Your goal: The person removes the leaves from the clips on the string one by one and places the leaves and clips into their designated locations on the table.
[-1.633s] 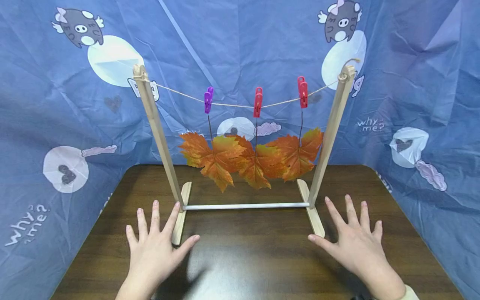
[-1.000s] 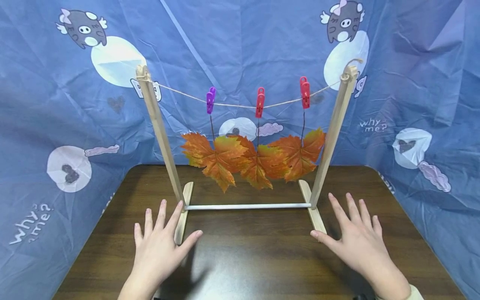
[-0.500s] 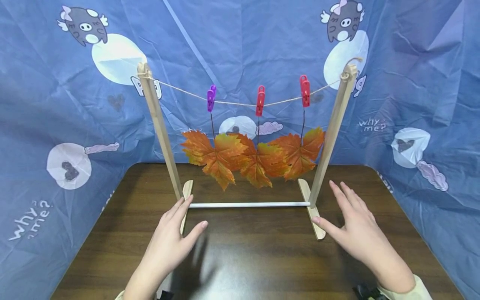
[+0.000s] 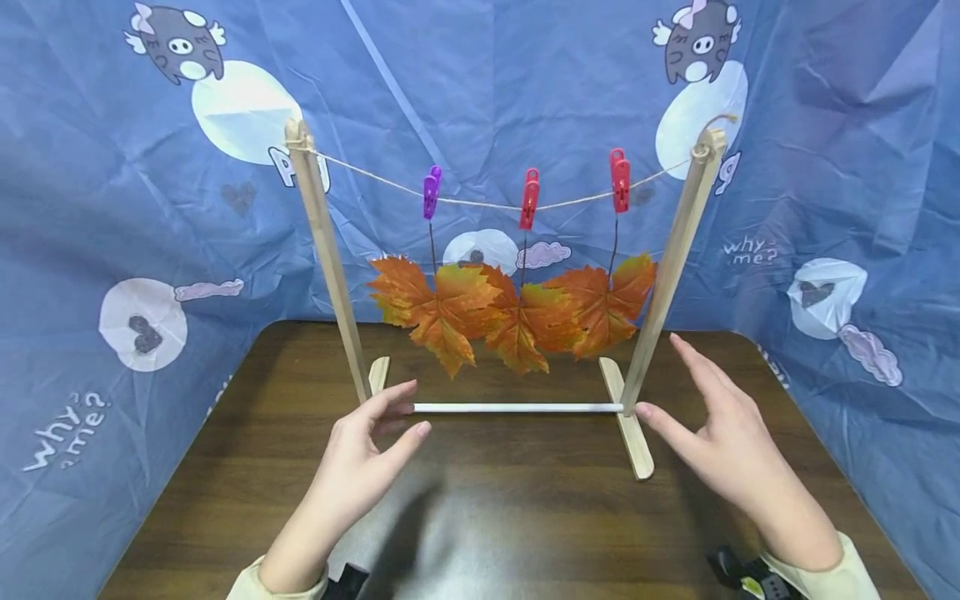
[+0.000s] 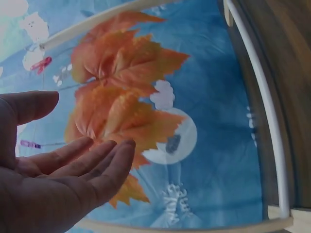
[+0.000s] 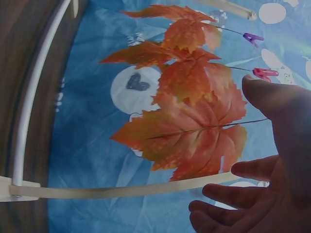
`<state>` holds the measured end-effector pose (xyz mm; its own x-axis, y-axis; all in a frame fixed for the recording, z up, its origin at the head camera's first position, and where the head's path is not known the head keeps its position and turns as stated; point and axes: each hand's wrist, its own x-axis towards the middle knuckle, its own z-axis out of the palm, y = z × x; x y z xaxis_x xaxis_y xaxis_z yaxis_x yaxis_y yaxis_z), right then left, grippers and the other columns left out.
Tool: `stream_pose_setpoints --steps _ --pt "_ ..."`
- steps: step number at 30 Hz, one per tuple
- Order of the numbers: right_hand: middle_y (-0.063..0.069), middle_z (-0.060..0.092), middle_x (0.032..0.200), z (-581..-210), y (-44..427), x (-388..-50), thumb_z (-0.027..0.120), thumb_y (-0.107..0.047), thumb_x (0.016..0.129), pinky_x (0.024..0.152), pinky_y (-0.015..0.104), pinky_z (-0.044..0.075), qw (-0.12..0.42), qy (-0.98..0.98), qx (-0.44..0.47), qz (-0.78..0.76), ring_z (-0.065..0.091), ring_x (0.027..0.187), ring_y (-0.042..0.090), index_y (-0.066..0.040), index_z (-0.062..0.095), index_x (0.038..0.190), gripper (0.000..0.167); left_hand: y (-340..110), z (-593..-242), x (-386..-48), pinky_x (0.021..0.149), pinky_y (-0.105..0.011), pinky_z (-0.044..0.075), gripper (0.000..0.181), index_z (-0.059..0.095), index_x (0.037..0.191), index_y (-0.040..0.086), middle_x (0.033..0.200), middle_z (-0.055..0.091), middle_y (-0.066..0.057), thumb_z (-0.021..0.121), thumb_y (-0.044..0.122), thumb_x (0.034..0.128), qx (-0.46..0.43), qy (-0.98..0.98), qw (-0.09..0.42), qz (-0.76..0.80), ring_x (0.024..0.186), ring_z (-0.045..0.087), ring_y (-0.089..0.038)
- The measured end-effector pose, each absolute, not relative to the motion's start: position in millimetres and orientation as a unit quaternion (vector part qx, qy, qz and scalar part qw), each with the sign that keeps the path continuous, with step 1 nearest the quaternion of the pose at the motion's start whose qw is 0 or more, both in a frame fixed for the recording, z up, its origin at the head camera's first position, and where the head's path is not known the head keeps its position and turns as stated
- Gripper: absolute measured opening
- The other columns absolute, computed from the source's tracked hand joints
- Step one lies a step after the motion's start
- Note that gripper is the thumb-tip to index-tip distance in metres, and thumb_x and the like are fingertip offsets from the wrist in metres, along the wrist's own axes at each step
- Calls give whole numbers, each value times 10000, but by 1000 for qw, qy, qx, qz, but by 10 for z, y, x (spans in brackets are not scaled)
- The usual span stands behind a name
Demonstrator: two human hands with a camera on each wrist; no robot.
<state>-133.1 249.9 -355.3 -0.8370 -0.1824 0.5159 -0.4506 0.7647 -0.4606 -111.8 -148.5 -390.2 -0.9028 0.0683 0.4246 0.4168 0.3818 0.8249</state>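
A wooden frame with a white rod (image 4: 517,408) stands on the table; a string (image 4: 480,202) joins its post tops. One purple clip (image 4: 431,193) and two red clips (image 4: 529,200) (image 4: 620,181) on the string hold orange leaves (image 4: 442,312) by their stems. My left hand (image 4: 360,458), fingers loosely bent and thumb apart, is in front of the left post's foot, covering part of it, and holds nothing. To the right of the right post (image 4: 667,275), my right hand (image 4: 731,442) is empty with fingers extended. Both wrist views show empty fingers before the leaves (image 5: 141,119) (image 6: 194,131).
Blue cloth (image 4: 480,92) printed with cartoon pigs hangs behind and at both sides of the brown wooden table (image 4: 525,517). The right base foot (image 4: 636,446) extends toward the front of the table.
My left hand has moved right and its spread fingers have bent and drawn together. My right hand has turned and moved slightly forward, its fingers closer together. The frame and leaves keep their arrangement.
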Motion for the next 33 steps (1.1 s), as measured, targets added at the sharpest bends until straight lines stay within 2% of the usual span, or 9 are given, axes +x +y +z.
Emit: stream_pose_setpoints --steps 7,12,16,20,23,25,33 --pt "179 555 1428 -3389 2451 -1372 877 -251 815 952 621 416 266 -898 183 298 516 1271 432 -168 474 1534 828 -1342 -3808 -1215 905 -353 535 415 647 1280 -28 1231 676 -132 747 -70 879 -189 -768 159 -591 1053 668 -228" --pt "149 594 1389 -3258 2409 -1397 878 -225 813 892 537 454 283 -892 184 300 604 1136 382 -152 525 1498 775 -1212 -3743 -1260 902 -356 534 367 659 1227 -58 1172 701 -120 716 -117 869 -192 -742 167 -620 1002 684 -246" --pt "127 641 1325 -3147 2378 -1412 878 -176 806 896 309 440 295 -883 188 314 635 1051 316 -122 574 1455 718 -1113 -3674 -1284 903 -366 534 362 659 1219 -65 1165 702 -134 704 -132 866 -192 -732 157 -635 993 686 -259" --pt "98 678 1263 -3027 2345 -1433 880 -98 797 882 111 390 305 -867 203 338 641 1014 112 -105 621 1408 664 -1026 -3600 -1309 890 -362 542 358 657 1223 -67 1162 701 -136 702 -122 872 -209 -730 155 -632 995 688 -247" --pt "91 686 1250 -2931 2318 -1450 868 -42 800 854 117 435 310 -855 210 359 619 981 -29 -81 644 1378 621 -966 -3538 -1331 880 -357 546 345 665 1219 -49 1146 706 -117 711 -90 879 -224 -733 164 -621 994 687 -224" --pt "95 688 1249 -2862 2302 -1459 858 -26 809 841 122 452 310 -850 211 370 615 986 -61 -69 655 1361 590 -924 -3493 -1348 879 -356 546 333 670 1211 -41 1132 710 -106 716 -71 883 -228 -734 170 -617 989 688 -218" --pt "131 700 1210 -2612 2238 -1534 824 -18 847 900 164 470 295 -837 204 414 636 1090 36 -61 691 1311 485 -724 -3331 -1446 886 -377 542 278 687 1166 -43 1103 711 -105 709 -58 890 -236 -726 166 -624 967 688 -258"
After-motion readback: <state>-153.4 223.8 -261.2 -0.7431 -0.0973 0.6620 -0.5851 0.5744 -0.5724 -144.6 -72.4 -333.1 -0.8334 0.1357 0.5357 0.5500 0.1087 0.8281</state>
